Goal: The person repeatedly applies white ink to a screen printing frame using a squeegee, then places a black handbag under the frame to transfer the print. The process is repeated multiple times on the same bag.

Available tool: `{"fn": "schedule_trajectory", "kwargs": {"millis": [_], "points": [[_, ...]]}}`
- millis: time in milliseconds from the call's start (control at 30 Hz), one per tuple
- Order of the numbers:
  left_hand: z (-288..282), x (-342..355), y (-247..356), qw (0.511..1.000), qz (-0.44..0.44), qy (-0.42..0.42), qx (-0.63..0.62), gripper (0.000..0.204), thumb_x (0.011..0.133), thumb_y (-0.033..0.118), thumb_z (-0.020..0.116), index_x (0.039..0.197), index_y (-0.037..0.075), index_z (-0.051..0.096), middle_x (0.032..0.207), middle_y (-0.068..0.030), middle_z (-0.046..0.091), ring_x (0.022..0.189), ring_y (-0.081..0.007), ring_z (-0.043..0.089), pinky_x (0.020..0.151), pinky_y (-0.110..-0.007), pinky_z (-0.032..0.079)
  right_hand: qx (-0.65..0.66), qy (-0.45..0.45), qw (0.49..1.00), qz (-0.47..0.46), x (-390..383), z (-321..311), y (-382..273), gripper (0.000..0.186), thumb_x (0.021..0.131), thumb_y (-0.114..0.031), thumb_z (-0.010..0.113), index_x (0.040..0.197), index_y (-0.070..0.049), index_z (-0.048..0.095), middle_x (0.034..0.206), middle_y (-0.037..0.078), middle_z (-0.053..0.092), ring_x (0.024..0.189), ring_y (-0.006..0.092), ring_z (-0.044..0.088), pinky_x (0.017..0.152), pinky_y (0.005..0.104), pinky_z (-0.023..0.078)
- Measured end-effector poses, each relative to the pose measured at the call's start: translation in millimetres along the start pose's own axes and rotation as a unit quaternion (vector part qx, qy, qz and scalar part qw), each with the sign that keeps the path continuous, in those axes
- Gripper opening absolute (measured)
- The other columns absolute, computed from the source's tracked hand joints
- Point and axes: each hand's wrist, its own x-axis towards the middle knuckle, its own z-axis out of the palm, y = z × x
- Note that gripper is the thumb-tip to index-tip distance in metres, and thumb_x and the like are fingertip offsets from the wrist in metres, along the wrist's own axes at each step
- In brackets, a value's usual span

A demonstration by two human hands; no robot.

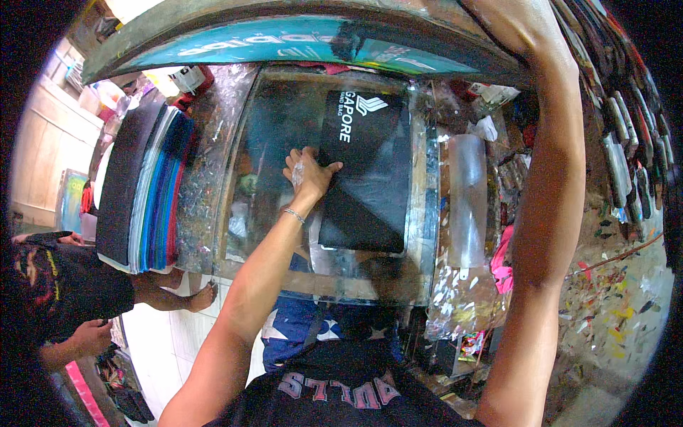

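Observation:
A flat black bag (pixel 366 206) with white lettering and a white emblem lies on a glass-topped printing table (pixel 267 132). My left hand (pixel 308 174) is at the bag's left edge, its thumb reaching over the black fabric and its other fingers spread toward the glass. Above the far side a screen-printing frame (pixel 284 50) with a teal mesh stands raised and tilted. My right arm stretches up to that frame's right end, where my right hand (pixel 509 25) grips its edge; the fingertips are cut off by the picture's top.
Left of the table stands a stack of folded fabric pieces (pixel 153 188) in black, white, blue and red. A clear plastic cylinder (pixel 467 199) and a pink cloth (pixel 503 260) lie on the right. Another person's legs and hand (pixel 92 336) show at the lower left.

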Motion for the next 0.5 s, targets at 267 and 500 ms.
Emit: {"fn": "schedule_trajectory", "kwargs": {"millis": [267,500], "points": [[-104,-59,-20,0.809,-0.105,-0.041,-0.577,0.021,0.095,0.008,0.074,0.113,0.004,0.064,0.097,-0.0013,0.068,0.083,-0.0118,0.062,0.064,-0.026,0.049,0.030,0.046,0.998,-0.022,2,-1,2,0.056,0.096,-0.048,0.057,0.098,0.004,0.075,0.087,0.028,0.072,0.082,0.0394,0.071,0.081,0.0476,0.054],[-214,-149,-166,0.887,-0.159,-0.016,-0.434,0.031,0.091,0.003,0.077,0.119,-0.002,0.065,0.091,-0.0031,0.073,0.076,-0.0086,0.066,0.063,-0.024,0.053,-0.001,0.105,0.994,0.016,-10,14,-9,0.051,0.103,-0.051,0.058,0.082,-0.007,0.073,0.066,0.003,0.062,0.058,0.0142,0.055,0.059,0.0366,0.047]]}}
